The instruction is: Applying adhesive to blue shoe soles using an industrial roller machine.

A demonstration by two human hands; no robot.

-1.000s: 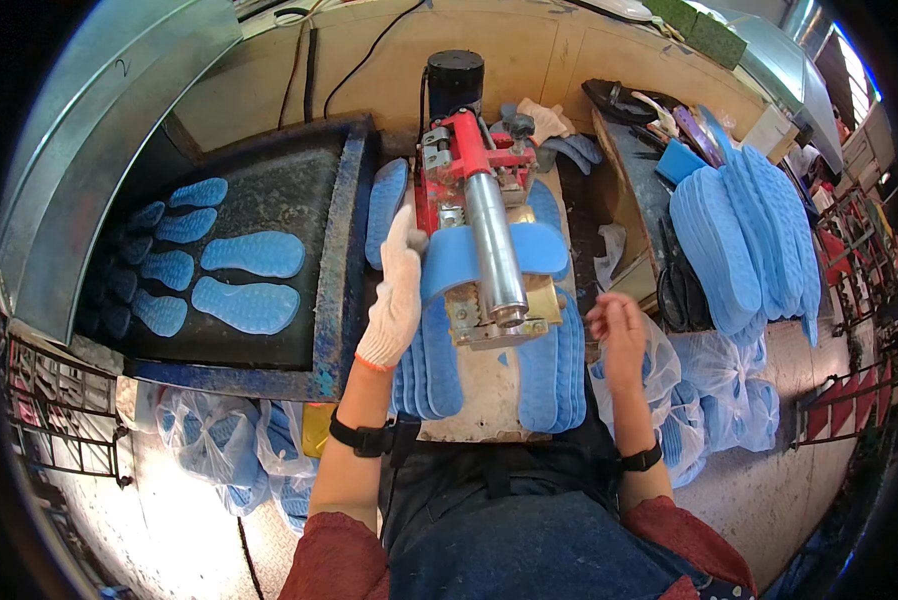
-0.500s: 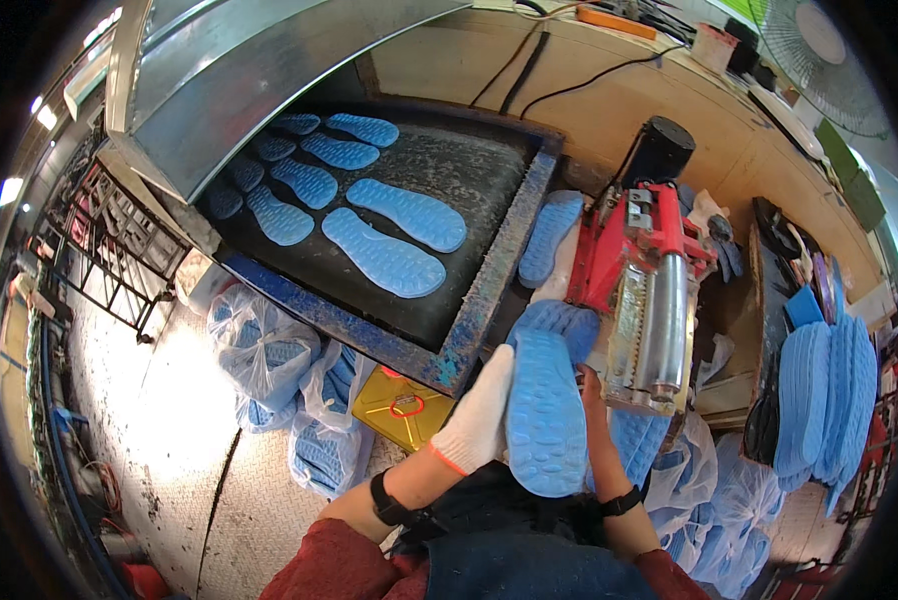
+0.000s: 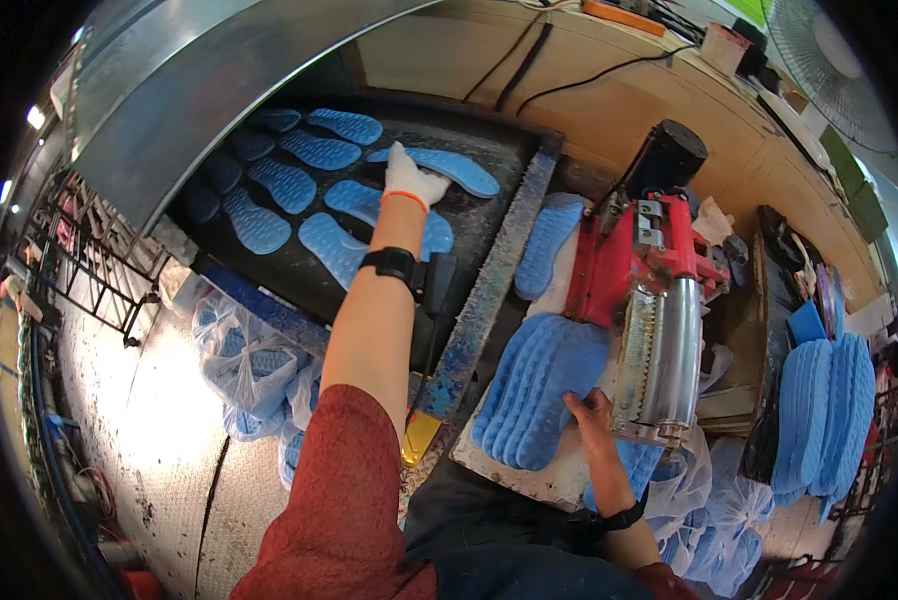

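My left hand (image 3: pixel 411 183), in a white glove with an orange cuff, grips one end of a blue insole (image 3: pixel 469 173) with a bumpy surface, at the black belt (image 3: pixel 469 245). Other blue insoles (image 3: pixel 257 220) lie spread over that belt, two of them partly behind my left forearm. My bare right hand (image 3: pixel 597 425) has its thumb and fingers at the edge of a fanned row of blue insoles (image 3: pixel 534 385). That row rests on a pale board (image 3: pixel 484 460) beside the red machine with a metal roller (image 3: pixel 669 340).
A metal hood (image 3: pixel 219 85) covers the belt's far left; a blue worn frame (image 3: pixel 459 350) edges it. Bagged insoles (image 3: pixel 244 350) stand below at left, more bags (image 3: pixel 714 520) at lower right. Stacked insoles (image 3: pixel 819 415) are at far right, a fan (image 3: pixel 829 50) at upper right.
My left hand has gone forward and left from the board to the belt, taking an insole there. My right hand stays near the machine, now at the fanned insoles.
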